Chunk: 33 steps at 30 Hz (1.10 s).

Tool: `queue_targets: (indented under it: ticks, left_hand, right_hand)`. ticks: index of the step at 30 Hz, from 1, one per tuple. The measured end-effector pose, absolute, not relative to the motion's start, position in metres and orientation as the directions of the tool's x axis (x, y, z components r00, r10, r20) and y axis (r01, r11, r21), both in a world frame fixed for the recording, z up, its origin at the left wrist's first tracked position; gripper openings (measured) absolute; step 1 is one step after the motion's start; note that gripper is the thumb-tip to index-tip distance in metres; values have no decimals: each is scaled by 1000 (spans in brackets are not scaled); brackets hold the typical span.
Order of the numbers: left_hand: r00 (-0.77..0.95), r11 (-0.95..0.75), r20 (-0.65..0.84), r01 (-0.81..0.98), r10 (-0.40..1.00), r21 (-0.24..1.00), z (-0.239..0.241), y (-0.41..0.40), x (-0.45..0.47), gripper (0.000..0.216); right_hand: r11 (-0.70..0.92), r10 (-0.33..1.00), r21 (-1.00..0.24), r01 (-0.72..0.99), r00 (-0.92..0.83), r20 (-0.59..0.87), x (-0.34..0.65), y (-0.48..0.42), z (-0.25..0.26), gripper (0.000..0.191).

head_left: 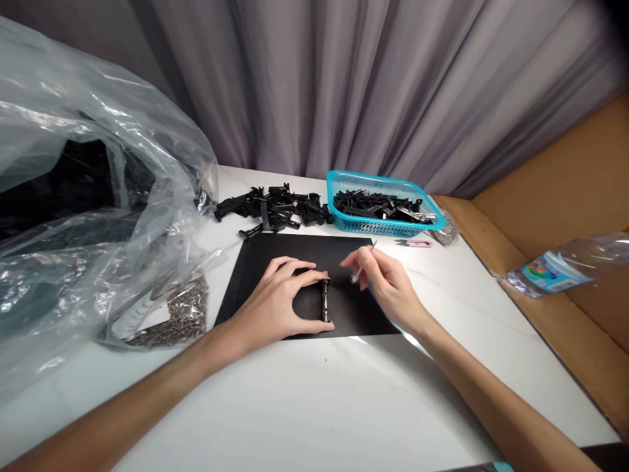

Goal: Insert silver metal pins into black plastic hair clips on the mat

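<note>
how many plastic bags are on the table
3: a big bag at the left, a small bag of metal bits beside the black mat, another small bag right of the blue basket. Others may be hidden.

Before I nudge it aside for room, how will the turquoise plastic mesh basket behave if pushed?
The turquoise plastic mesh basket probably slides rather than tips: it is low and wide on the smooth white table. Filled with black plastic parts, it is likely heavy for its size.

even bright light, glare on plastic bag [73,196]
</note>
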<state>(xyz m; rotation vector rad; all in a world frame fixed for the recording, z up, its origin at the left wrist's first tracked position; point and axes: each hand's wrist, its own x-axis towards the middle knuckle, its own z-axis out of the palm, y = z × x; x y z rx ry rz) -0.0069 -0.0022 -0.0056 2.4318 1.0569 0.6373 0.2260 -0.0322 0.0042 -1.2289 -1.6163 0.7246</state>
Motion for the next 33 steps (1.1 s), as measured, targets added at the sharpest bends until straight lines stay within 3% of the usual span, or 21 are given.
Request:
queue_targets:
  ticks: [3,7,17,33]
  left_hand:
    - [586,-586,198,604,786,539,-4,-3,-7,80]
    - [591,-581,177,614,787,534,-2,-2,-7,78]
    - [567,-552,162,629,808,547,-3,1,-7,78]
    - [587,-573,179,603,790,555,-6,2,-6,79]
  right_hand:
    - [272,962,-945,185,-85,260,219,-34,-4,44]
    - [302,953,-953,27,-20,301,209,-33,-14,38]
    - [323,946,-946,-2,-5,323,205,-31,-18,31]
    - [410,911,-903,128,0,413,204,-36,-15,30]
